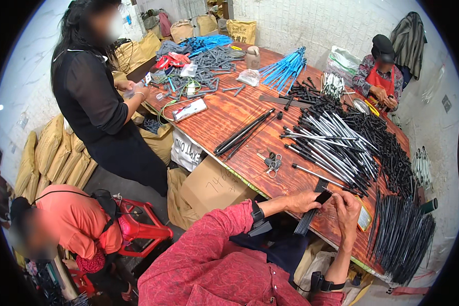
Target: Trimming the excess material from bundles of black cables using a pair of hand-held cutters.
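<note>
At the near edge of the table my left hand (pixel 303 202) is closed on a small flat black piece (pixel 323 197). My right hand (pixel 346 208) is beside it, its thumb and fingers pinched together close to the piece's upper end. A thin light tip shows there, but what the right fingers hold is too small to make out. Under my left hand a bundle of thin black rods (pixel 306 222) sticks out over the table edge. A heap of silver rods with black ends (pixel 336 148) lies just beyond my hands. Right of my right hand are many thin black rods (pixel 400 239).
Keys (pixel 271 162) and long black rods (pixel 245 132) lie on the red-brown table (pixel 224 115). Black fittings (pixel 387 148), blue rods (pixel 285 70) and grey parts (pixel 214 64) are piled farther off. Several other people work around. A cardboard box (pixel 214 186) stands below the edge.
</note>
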`<state>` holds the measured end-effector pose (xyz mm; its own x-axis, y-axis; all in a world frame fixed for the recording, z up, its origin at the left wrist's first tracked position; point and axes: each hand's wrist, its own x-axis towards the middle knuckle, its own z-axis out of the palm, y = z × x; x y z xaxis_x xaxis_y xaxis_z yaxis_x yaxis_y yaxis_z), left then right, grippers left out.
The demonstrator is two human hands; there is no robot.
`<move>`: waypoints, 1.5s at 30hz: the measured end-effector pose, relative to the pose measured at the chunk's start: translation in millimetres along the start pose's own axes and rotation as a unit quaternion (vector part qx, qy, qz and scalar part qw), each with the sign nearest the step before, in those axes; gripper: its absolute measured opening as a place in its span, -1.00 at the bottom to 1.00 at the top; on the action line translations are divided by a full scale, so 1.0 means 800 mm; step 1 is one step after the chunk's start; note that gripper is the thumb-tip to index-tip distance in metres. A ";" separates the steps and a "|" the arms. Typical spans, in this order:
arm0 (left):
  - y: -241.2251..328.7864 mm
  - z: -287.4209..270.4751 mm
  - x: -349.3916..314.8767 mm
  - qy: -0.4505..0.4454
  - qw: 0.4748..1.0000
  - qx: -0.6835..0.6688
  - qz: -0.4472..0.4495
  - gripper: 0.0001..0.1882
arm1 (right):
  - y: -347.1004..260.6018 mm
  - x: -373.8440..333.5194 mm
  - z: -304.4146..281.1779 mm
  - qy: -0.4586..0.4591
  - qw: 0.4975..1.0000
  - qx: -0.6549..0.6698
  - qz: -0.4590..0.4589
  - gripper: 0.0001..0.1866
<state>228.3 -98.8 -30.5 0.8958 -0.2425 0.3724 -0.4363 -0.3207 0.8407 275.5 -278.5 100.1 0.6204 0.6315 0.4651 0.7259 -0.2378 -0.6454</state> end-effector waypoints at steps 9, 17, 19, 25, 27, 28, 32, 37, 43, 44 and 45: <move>0.028 -0.010 0.003 -0.029 0.998 -0.019 -0.061 -0.80 | 0.006 -0.011 -0.003 0.004 0.995 0.055 0.086 -0.88; 0.021 -0.008 0.003 0.004 0.988 -0.139 -0.068 -0.77 | 0.037 -0.070 0.001 0.044 0.983 0.092 0.155 -0.87; 0.018 -0.009 0.003 0.014 0.975 -0.211 -0.069 -0.77 | 0.054 -0.101 0.005 -0.026 0.985 0.044 0.168 -0.83; 0.018 -0.011 0.008 0.035 0.970 -0.224 -0.085 -0.77 | -0.016 -0.121 0.063 -0.082 0.981 -0.155 -0.077 -0.52; 0.020 -0.010 0.013 0.022 0.972 -0.221 -0.082 -0.78 | -0.007 -0.121 0.071 -0.091 0.975 -0.185 -0.085 -0.47; 0.020 -0.012 0.012 0.018 0.979 -0.185 -0.087 -0.77 | -0.004 -0.124 0.075 -0.096 0.971 -0.201 -0.083 -0.45; 0.017 -0.022 0.000 0.020 0.979 -0.173 -0.106 -0.77 | -0.001 -0.114 0.087 -0.069 0.976 -0.184 -0.096 -0.41; 0.017 -0.022 0.002 0.001 0.962 -0.251 -0.102 -0.81 | 0.008 -0.124 0.105 -0.035 0.969 -0.213 -0.122 -0.37; 0.022 -0.019 -0.006 0.041 0.946 -0.293 -0.131 -0.81 | 0.010 -0.127 0.108 -0.014 0.966 -0.227 -0.125 -0.38; 0.023 -0.019 -0.008 0.048 0.948 -0.287 -0.131 -0.80 | 0.010 -0.129 0.106 -0.012 0.970 -0.207 -0.125 -0.38; 0.023 -0.021 -0.008 0.044 0.947 -0.289 -0.134 -0.80 | 0.010 -0.130 0.104 -0.009 0.974 -0.188 -0.125 -0.39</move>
<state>215.6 -88.0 -10.9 0.9823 -0.1387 0.1261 -0.0967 0.2011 0.9748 192.0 -285.0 -3.8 0.4077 0.7165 0.5661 0.9131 -0.3260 -0.2449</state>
